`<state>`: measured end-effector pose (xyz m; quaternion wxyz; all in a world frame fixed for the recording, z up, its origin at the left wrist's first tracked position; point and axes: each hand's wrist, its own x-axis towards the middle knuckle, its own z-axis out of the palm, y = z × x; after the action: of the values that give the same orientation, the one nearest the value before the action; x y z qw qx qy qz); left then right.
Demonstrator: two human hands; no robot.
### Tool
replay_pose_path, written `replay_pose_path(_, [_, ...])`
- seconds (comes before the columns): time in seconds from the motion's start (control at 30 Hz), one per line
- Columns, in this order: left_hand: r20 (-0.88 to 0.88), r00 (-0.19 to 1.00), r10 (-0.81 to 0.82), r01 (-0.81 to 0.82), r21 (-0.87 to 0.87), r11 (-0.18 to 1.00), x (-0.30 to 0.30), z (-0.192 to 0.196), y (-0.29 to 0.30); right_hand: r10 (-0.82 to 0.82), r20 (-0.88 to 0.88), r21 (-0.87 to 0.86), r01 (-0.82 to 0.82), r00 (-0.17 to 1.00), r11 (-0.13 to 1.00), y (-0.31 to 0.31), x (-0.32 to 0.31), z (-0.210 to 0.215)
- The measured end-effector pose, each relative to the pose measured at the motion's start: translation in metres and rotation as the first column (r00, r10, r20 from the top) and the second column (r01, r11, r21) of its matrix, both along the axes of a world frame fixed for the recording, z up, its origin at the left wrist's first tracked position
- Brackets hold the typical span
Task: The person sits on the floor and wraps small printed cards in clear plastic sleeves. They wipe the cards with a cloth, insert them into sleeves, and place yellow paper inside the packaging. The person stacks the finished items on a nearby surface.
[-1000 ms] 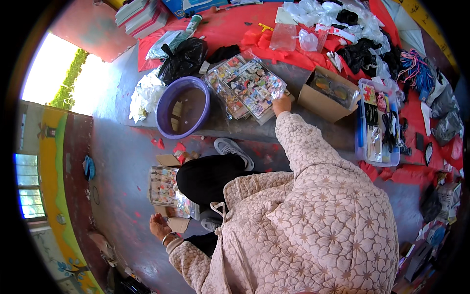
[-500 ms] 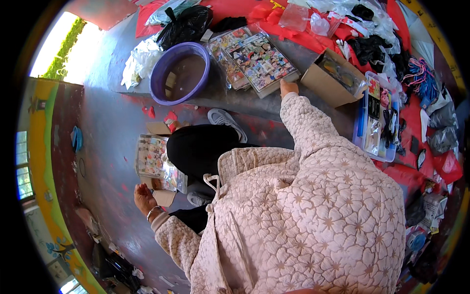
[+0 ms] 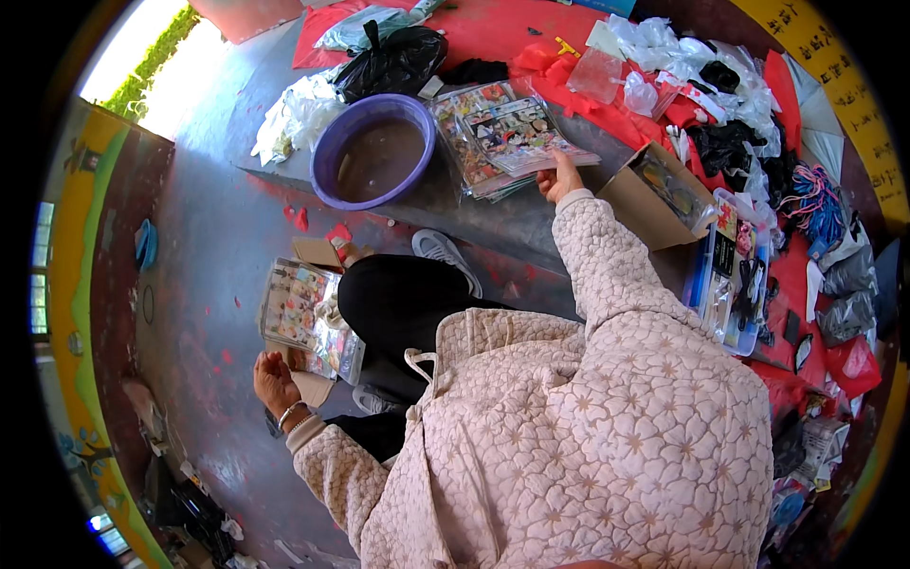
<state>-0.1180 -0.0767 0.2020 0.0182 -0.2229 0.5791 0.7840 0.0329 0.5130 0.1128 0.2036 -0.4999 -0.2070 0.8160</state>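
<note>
My right hand point(image 3: 559, 178) reaches forward to a stack of colourful printed packets point(image 3: 498, 133) on a grey ledge, and its fingers grip the near edge of the top packet. My left hand point(image 3: 275, 384) is low at my left side with its fingers apart. It touches the near edge of a second pile of clear-wrapped printed packets point(image 3: 301, 313) on the floor. My black-trousered knee point(image 3: 398, 303) lies between the two piles.
A purple basin point(image 3: 379, 152) of murky water sits left of the ledge stack. Behind it are a black bag point(image 3: 393, 59) and white bags point(image 3: 289, 119). An open cardboard box point(image 3: 659, 194) and a clear plastic box point(image 3: 730, 275) stand at right among goods on red cloth.
My right hand stays at the ledge stack and has closed on the top packet's edge. My left hand has moved in toward the floor pile.
</note>
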Motion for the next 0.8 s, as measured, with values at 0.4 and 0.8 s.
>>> replay_pose_path(0.4, [-0.005, 1.0, 0.015, -0.015, 0.009, 1.0, 0.004, 0.005, 0.0, 0.096, -0.203, 0.245, -0.044, 0.974, 0.968, 0.057, -0.026, 0.079])
replay_pose_path(0.8, [-0.134, 0.991, 0.011, 0.003, 0.101, 0.995, 0.007, 0.017, 0.004, 0.231, -0.466, 0.344, -0.065, 0.854, 0.937, 0.023, 0.0, 0.143])
